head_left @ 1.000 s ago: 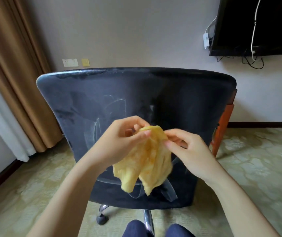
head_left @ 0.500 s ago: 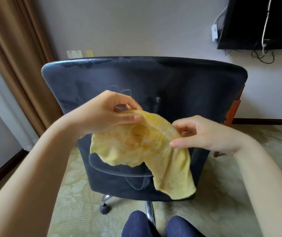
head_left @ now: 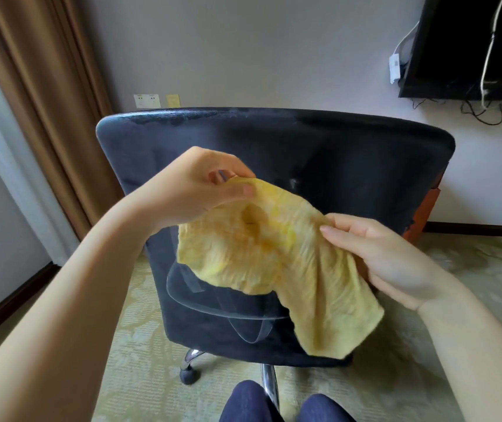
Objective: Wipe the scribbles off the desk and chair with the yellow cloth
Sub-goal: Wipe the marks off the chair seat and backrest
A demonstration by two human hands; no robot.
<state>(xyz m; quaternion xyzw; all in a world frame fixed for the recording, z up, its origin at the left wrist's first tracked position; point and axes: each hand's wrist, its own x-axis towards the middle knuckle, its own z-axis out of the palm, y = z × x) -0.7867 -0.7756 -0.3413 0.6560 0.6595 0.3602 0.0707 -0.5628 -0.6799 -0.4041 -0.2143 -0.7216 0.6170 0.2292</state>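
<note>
Two hands, left hand (head_left: 195,187) and right hand (head_left: 386,254), pinch yellow cloth (head_left: 277,257) before chair (head_left: 335,153).

You find no text, label, brand, number or sign here that can be read. The pale wall plates (head_left: 147,101) above the chair's top edge are blank as far as you can see, and the small yellow plate (head_left: 172,100) just beside them carries no legible mark. The dark screen (head_left: 462,47) at the upper right shows no logo or lettering you can make out.
</note>
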